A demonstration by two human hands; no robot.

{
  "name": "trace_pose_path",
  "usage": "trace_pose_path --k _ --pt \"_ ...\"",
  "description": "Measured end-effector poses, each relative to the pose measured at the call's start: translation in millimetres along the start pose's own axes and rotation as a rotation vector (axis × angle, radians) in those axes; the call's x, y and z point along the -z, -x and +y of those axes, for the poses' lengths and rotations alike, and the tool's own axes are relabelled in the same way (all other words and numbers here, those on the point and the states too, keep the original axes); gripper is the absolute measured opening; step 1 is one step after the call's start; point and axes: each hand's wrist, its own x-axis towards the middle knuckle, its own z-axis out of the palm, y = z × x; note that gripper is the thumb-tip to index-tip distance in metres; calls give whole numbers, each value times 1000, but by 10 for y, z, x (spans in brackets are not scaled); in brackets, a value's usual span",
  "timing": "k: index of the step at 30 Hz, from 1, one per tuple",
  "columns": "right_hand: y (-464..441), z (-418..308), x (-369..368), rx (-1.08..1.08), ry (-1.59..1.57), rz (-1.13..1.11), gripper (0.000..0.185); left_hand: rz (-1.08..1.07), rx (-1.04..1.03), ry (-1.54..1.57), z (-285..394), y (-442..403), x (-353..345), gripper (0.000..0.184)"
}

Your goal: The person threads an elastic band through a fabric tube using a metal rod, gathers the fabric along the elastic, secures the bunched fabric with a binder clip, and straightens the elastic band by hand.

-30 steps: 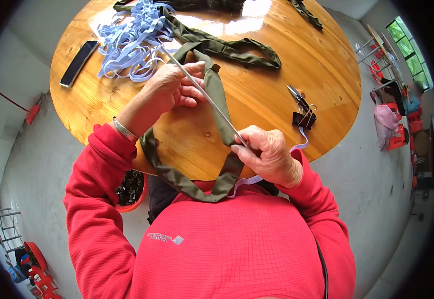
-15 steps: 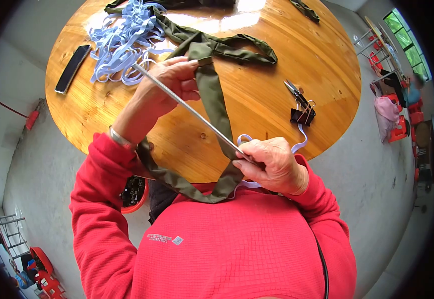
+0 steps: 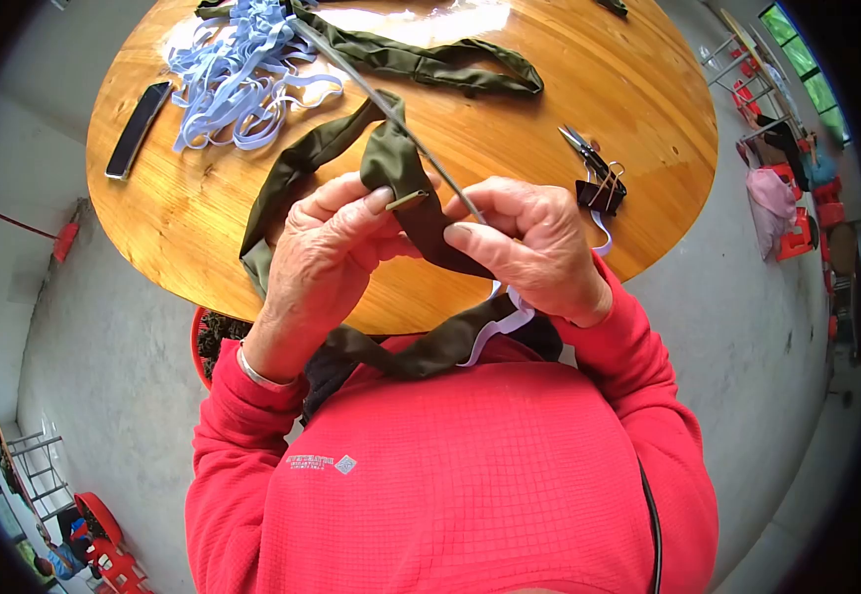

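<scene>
My left hand (image 3: 327, 247) pinches a dark green fabric strip (image 3: 391, 158) between thumb and fingers, beside a small pale tan bar or edge (image 3: 408, 201) on the cloth. In my right hand (image 3: 534, 243) is the end of a thin metal rod (image 3: 429, 156), which slants up and left across the strip. The right fingertips are also close to the cloth; whether they grip it I cannot tell. The strip loops over the table edge to my lap, where a pale elastic band (image 3: 500, 332) hangs near it below my right hand.
On the round wooden table (image 3: 638, 109) lie a heap of light blue elastic (image 3: 238, 74), a phone (image 3: 139, 129), small scissors (image 3: 579, 146) and a black binder clip (image 3: 601, 193) with elastic attached. More green fabric (image 3: 430, 64) lies at the back. A red-rimmed container (image 3: 200, 346) stands below the edge.
My left hand has moved down and right along the strip, closer to my right hand. My right hand has risen with the rod, whose far end now reaches the upper table.
</scene>
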Motion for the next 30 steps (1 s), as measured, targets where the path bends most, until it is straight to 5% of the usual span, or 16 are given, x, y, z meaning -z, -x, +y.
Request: trace_pose_path --k 5,8,9,12,15,17,20,23,30 --pt "71 -58 -51 -21 90 17 7 -107 58 6 91 -57 118 53" --pt "108 -70 -42 69 206 31 7 -37 -82 60 236 -243 313 63" --pt "112 -61 -38 116 244 42 7 -46 -120 155 331 -357 413 47" --pt "81 -72 -29 137 285 78 7 -121 -315 -137 812 -709 609 39" --pt "11 -55 -48 215 317 127 8 137 -500 -275 1318 -1003 491 55" --pt "-31 -43 -64 266 354 152 8 -102 -461 -505 1536 -941 384 53" --pt "-64 60 -55 198 328 106 10 -197 85 -403 1388 -919 963 38" --pt "-76 120 -63 179 350 66 9 217 255 -715 863 -475 596 32" --pt "-46 237 -149 364 435 63 11 161 385 -678 381 -210 376 39"
